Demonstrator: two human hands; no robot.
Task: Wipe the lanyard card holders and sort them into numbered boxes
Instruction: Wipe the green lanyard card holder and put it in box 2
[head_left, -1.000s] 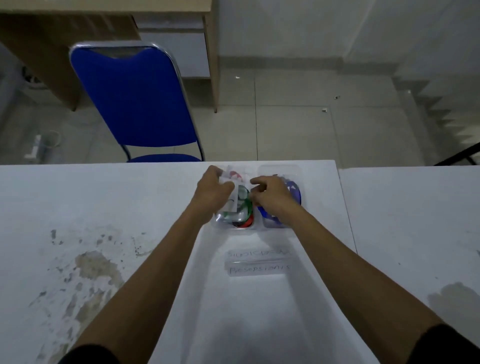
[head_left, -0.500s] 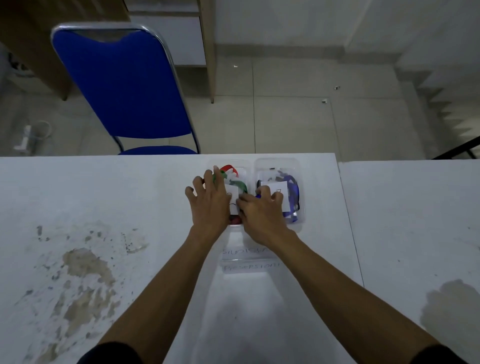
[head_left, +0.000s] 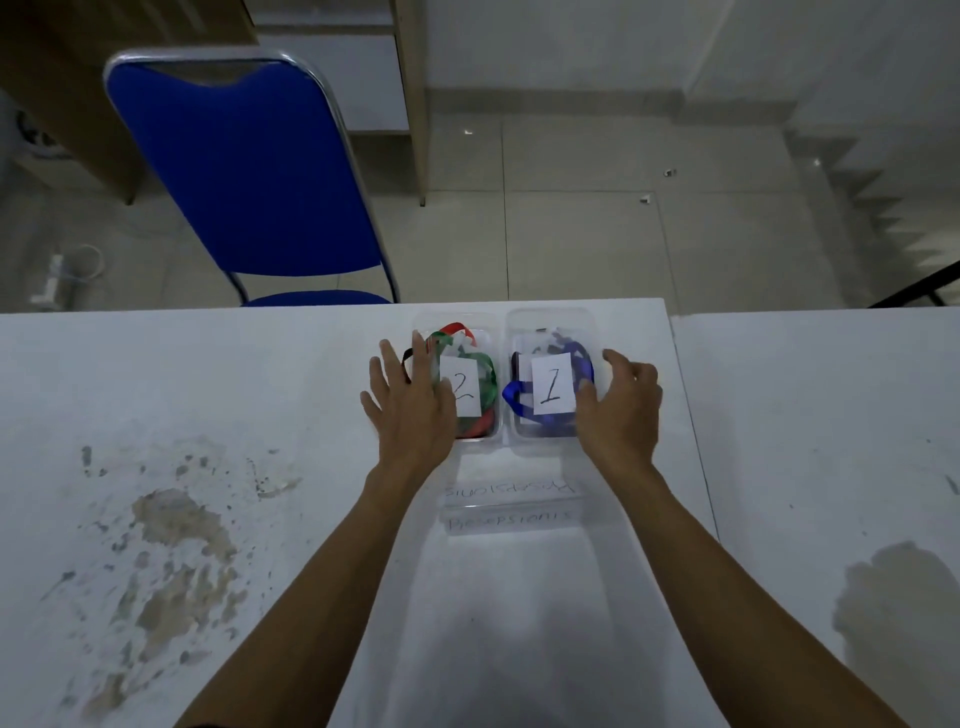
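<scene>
Hands parted: left hand (head_left: 410, 410) flat, right hand (head_left: 621, 410) loose beside clear boxes (head_left: 550, 322).

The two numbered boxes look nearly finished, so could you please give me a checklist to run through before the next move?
1. Number card on box 2 readable: not ok, the left hand partly covers the 2 card.
2. The 1 card on box 1 readable: ok.
3. Colours kept apart: ok, blue lanyards in box 1, green and red lanyards in box 2.
4. Lanyards fully inside: cannot tell; a red loop rises at box 2's far end.
5. Both hands free: ok, the right hand only flanks box 1, fingers loose.
6. Holders wiped: cannot tell.
</scene>
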